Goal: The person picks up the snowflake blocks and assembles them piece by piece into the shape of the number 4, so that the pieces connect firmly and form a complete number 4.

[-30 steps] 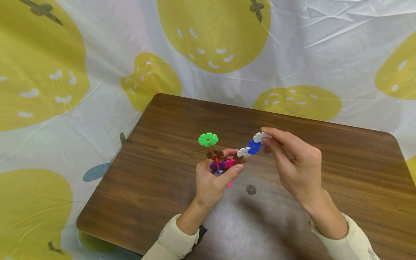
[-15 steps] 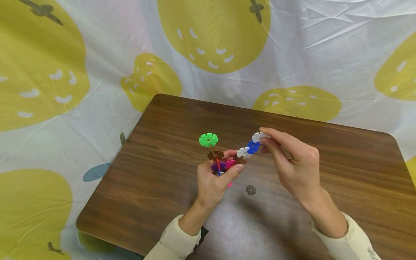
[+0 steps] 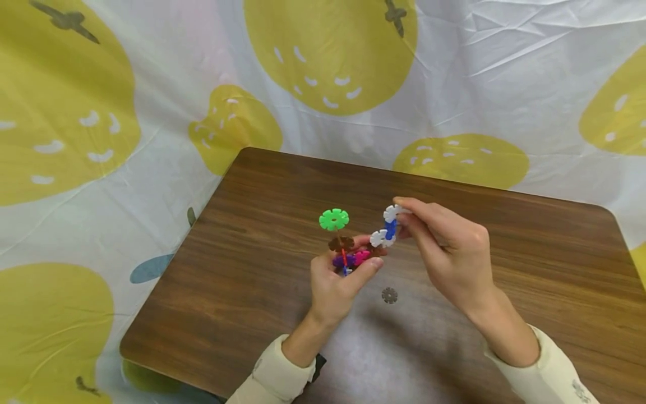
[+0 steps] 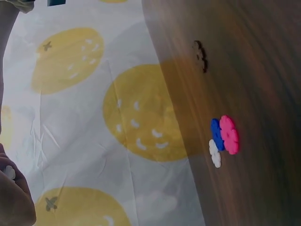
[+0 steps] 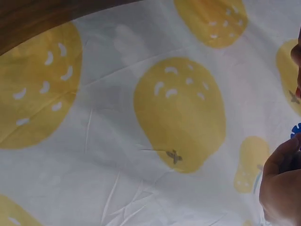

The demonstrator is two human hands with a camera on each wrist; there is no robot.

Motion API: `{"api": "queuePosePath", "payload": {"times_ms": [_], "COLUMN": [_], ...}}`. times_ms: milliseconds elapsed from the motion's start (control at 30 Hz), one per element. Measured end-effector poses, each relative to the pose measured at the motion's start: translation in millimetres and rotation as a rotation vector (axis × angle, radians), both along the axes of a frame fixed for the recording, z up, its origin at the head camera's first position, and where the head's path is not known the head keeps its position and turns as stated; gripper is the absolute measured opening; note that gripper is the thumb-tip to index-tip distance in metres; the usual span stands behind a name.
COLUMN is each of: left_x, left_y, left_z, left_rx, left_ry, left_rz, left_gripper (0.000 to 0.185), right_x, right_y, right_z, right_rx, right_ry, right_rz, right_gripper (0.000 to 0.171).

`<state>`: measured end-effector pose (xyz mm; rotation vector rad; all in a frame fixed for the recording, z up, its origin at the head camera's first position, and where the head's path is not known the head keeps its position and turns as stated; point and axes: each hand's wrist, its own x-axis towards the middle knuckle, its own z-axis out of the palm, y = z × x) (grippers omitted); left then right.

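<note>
In the head view my left hand [image 3: 333, 286] grips a joined chain of notched snowflake discs between thumb and fingers. A green disc [image 3: 333, 219] tops the chain, above a brown disc [image 3: 341, 243]. Purple [image 3: 344, 260] and pink discs [image 3: 361, 257] show between the fingers. To the right, a white disc [image 3: 381, 238] meets a blue disc [image 3: 390, 229], seen nearly edge-on. My right hand [image 3: 456, 255] pinches the upper white disc [image 3: 391, 213] between thumb and forefinger. The fingers hide part of the chain, and both wrist views show only hand parts at their edges.
A loose grey-brown disc [image 3: 390, 295] lies on the brown wooden table [image 3: 262, 224], nearer the body than the hands. The left wrist view shows a pink disc [image 4: 229, 134] beside blue and white ones; their support is unclear. A fruit-patterned curtain [image 3: 323, 134] hangs behind.
Both hands have drawn slightly closer together. The right hand has shifted left, and the blue disc has turned from face-on to nearly edge-on. The green disc has moved slightly right with the left hand.
</note>
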<state>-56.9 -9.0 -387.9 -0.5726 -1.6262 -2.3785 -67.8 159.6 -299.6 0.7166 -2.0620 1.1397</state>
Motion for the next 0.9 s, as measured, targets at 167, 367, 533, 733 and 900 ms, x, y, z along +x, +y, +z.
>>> {"api": "queuePosePath", "payload": {"times_ms": [167,367,533,733,900], "left_x": [-0.5,-1.4,-2.6,-3.9,-5.0], "left_y": [0.3,-0.5,-0.6,1.3,2.7], "left_z": [3.0,5.6,4.0,5.8,7.0], "left_rx": [0.014,0.0,0.017,0.067,0.086], "left_ry": [-0.012,-0.031,-0.032,-0.094,-0.123], "left_rz": [-0.031,-0.061,-0.035,0.006,0.031], "left_gripper": [0.031,0.036,0.031,0.028,0.026], "right_x": [0.4,1.9,2.9,3.1,3.0], "right_y": [2.6,4.0,3.0,3.6,3.2], "right_z": [6.0,7.8,6.9,5.6,3.9], "right_rx": [0.074,0.028,0.023,0.049,0.063], "right_ry": [0.058,0.047,0.016,-0.018,-0.026], "right_rz": [-0.035,-0.005,0.002,0.026,0.032], "right_gripper": [0.025,0.021,0.034,0.038,0.04]}}
